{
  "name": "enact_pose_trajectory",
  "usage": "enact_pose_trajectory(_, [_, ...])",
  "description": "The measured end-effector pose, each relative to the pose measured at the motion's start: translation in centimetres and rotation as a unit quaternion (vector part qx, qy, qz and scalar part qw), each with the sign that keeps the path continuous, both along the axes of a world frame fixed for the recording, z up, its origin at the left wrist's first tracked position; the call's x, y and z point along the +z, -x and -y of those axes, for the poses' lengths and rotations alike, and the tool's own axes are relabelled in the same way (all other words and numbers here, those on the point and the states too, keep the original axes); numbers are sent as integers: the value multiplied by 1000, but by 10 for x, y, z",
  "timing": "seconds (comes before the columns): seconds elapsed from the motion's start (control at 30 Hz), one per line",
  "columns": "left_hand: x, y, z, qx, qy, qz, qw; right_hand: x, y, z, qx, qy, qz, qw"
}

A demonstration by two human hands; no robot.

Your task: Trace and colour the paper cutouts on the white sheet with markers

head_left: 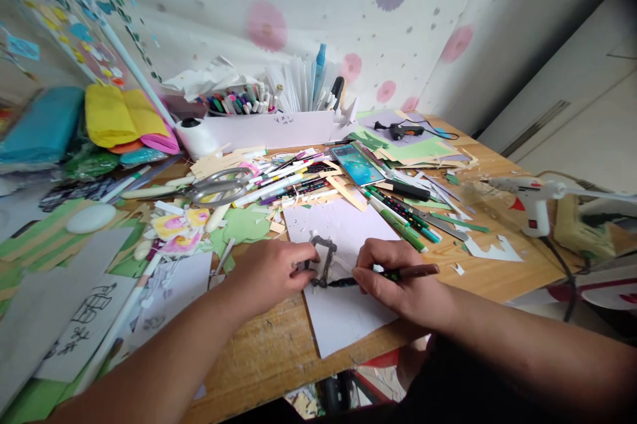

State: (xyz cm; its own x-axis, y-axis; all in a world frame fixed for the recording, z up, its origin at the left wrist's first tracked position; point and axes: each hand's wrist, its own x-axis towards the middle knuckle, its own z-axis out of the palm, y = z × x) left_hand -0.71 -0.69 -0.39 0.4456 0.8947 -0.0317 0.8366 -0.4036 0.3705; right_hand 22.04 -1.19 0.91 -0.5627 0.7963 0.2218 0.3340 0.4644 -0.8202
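Note:
A white sheet of paper (pixel 343 324) lies near the table's front edge. On it is a small dark, frame-like piece (pixel 327 263) with uneven edges. My left hand (pixel 279 271) is closed on the left side of this piece, its fingertips partly hiding it. My right hand (pixel 393 278) is wrapped round a dark brown marker (pixel 421 271), whose black tip end points left to the lower right corner of the piece. Whether the tip touches it is hard to tell.
Behind the paper are scattered markers (pixel 293 182), grey scissors (pixel 221 186) and a phone (pixel 357 164). A white glue gun (pixel 535 202) stands at right, a white box of pens (pixel 263 130) at the back. Paper scraps and drawings (pixel 87 324) cover the left.

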Motion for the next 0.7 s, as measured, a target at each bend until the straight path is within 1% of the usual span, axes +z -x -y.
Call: enact_pose_trajectory(0.7, [2,-1,-1,13,24,-1,1000,-1,0,1,-21,-34,18,999])
